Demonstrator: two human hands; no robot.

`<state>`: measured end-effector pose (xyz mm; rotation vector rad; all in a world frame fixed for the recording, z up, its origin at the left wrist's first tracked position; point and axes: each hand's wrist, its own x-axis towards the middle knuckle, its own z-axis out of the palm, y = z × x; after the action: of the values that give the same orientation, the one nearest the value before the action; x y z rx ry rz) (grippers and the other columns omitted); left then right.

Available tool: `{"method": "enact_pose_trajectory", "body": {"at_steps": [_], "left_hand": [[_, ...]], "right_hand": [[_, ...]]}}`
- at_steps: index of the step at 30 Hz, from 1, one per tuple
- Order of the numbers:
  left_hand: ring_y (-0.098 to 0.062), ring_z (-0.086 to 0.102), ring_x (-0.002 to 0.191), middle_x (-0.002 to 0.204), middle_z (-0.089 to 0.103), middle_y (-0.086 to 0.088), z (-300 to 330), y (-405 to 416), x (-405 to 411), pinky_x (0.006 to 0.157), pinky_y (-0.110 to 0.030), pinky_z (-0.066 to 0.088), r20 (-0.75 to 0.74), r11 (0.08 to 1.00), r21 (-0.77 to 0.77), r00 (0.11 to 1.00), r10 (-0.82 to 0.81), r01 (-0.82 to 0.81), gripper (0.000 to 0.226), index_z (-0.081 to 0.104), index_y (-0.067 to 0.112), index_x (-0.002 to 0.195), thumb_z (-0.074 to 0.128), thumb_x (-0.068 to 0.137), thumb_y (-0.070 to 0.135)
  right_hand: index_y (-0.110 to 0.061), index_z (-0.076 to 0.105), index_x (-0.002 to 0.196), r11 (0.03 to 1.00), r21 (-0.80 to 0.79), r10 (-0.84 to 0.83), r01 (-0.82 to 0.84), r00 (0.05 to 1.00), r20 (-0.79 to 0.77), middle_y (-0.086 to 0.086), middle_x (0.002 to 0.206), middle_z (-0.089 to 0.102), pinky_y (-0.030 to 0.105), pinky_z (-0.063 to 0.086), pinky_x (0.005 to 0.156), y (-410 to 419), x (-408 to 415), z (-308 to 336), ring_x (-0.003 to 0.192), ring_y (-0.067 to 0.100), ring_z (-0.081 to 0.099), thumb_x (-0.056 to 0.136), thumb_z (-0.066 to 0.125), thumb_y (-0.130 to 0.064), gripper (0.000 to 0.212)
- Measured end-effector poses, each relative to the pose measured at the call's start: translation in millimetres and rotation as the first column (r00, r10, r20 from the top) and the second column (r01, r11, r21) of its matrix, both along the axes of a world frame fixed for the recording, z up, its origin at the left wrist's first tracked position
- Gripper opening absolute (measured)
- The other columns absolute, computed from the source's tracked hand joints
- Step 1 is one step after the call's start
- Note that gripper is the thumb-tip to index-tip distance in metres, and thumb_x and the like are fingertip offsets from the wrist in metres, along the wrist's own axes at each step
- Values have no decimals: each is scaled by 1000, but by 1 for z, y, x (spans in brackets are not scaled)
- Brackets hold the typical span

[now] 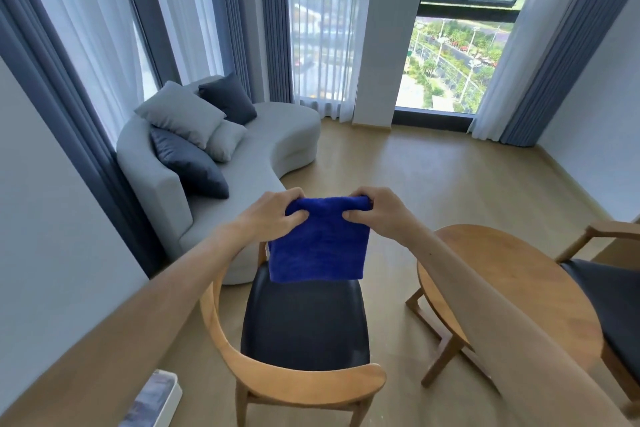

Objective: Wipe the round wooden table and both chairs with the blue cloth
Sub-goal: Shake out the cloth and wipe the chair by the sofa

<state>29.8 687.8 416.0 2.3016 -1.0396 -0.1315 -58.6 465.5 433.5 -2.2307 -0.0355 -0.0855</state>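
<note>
My left hand (273, 215) and right hand (375, 215) pinch the top corners of the folded blue cloth (318, 243), which hangs in the air between them. Below it stands a chair (304, 326); right of my right hand, the round wooden table (485, 253) and second chair (609, 291).

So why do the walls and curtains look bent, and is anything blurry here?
Head view: the wide-angle lens bows the curtains and walls outward at the edges; strong daylight through the window washes out the sheers; the blue cloth and both hands look sharp, while the near right forearm is soft.
</note>
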Motion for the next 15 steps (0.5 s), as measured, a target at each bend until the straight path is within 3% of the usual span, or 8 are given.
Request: {"method": "enact_pose_trajectory", "body": {"at_steps": [3,7,10,13,15], "left_hand": [[-11,61,68,79,62,4,1,4,1,67,-34,56,147,994,110,989,-33,17,20,52,22,99,46,95,41],[-6,55,57,68,58,8,-1,5,-2,53,-21,44,328,988,147,945,4,-55,44,51,23,89,43,87,66],[-8,53,57,65,56,8,0,6,0,55,-24,39,369,970,191,927,72,-152,39,55,22,83,40,93,56],[-13,53,60,64,52,7,-1,-3,-2,50,-25,30,361,910,206,893,271,-359,35,54,20,76,41,93,47],[-14,48,60,67,50,3,-2,-15,-4,49,-27,26,246,857,158,860,448,-491,27,53,17,79,43,91,38]], "right_hand": [[-16,63,90,995,16,-103,103,992,68,1,83,67,26,51,67,6,1,-8,76,13,61,87,67,-16,4],[-17,64,89,993,27,-113,111,992,61,-5,79,65,18,44,61,15,4,-10,71,7,59,87,67,-16,3],[-18,64,89,996,14,-92,92,994,59,-5,78,64,17,43,60,19,5,-11,72,7,59,89,65,-17,2],[-17,66,85,988,-37,-146,151,983,113,-4,73,64,24,48,60,33,8,-12,71,14,61,88,64,-18,3],[-17,64,81,977,-65,-193,205,970,150,-6,68,61,28,48,62,47,11,-12,70,18,60,85,63,-19,4]]}}
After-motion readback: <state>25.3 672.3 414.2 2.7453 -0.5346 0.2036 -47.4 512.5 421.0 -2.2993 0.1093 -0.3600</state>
